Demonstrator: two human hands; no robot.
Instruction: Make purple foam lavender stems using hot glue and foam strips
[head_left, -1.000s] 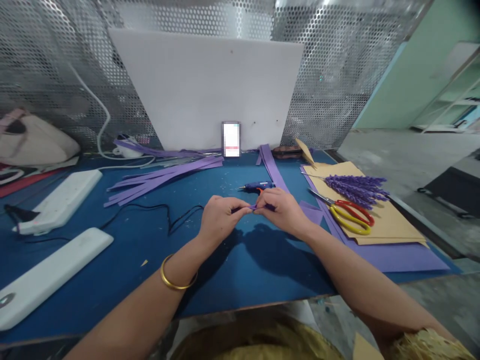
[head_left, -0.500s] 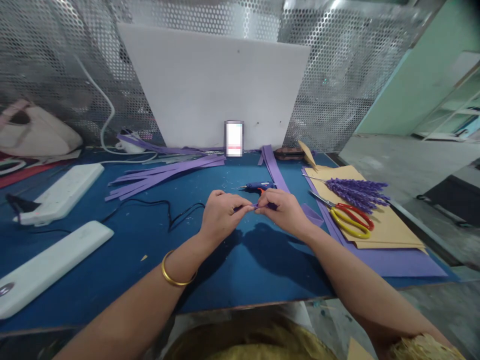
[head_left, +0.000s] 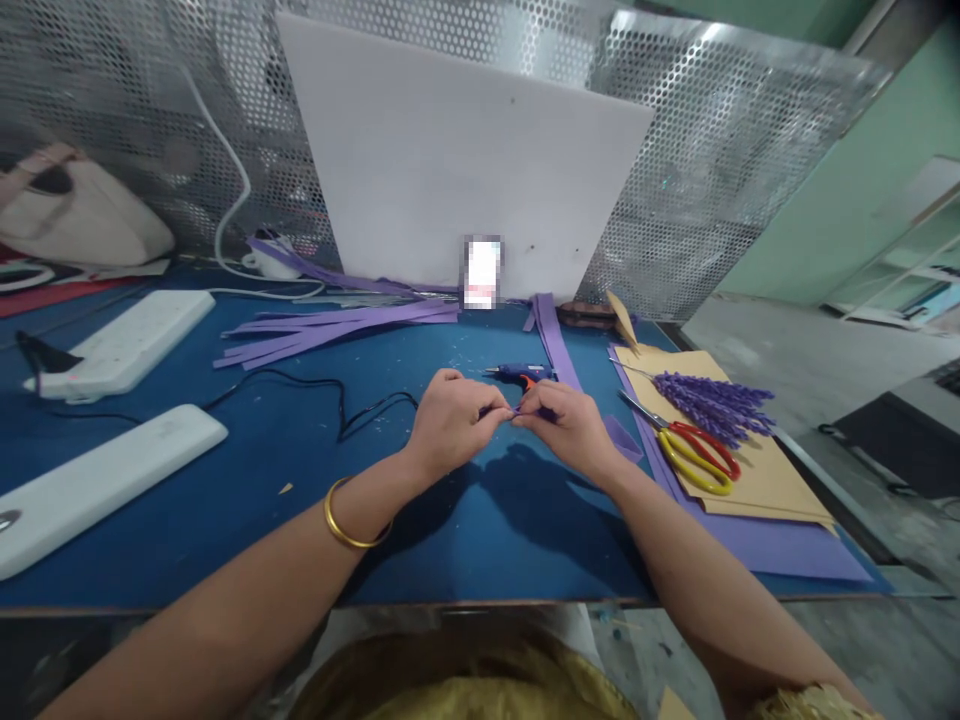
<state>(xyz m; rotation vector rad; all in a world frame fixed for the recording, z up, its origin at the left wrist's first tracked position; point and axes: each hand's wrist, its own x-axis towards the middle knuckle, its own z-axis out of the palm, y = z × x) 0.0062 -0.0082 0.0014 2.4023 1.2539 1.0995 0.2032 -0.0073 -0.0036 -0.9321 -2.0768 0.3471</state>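
Along the near edge of the blue table (head_left: 465,560), both forearms reach in from the near side, the left one wearing a gold bracelet (head_left: 346,541). A long white box (head_left: 112,480) lies at the near left, with a small paper scrap (head_left: 286,488) to its right.

Over the middle of the table, the left hand (head_left: 452,422) and the right hand (head_left: 566,430) meet at their fingertips. Each pinches, thumb against forefinger, a small purple piece (head_left: 517,411), mostly hidden by the fingers. The step in hand looks like fine finger work, perhaps folding or pressing the piece; which of these, I cannot tell. The next move seems to call for a light, steady pinch from both sides, so that the piece neither slips nor twists.

To the right, scissors (head_left: 661,424) and purple flowers (head_left: 712,405) lie on brown paper (head_left: 765,490), with a purple sheet (head_left: 795,555) under it. Just beyond the hands lies a blue glue gun (head_left: 525,372), well placed for the right hand.

Farther left are a white power strip (head_left: 127,345) and a fan of purple strips (head_left: 330,330). At the far side, a lit phone (head_left: 481,272) stands upright before a white board (head_left: 465,150).
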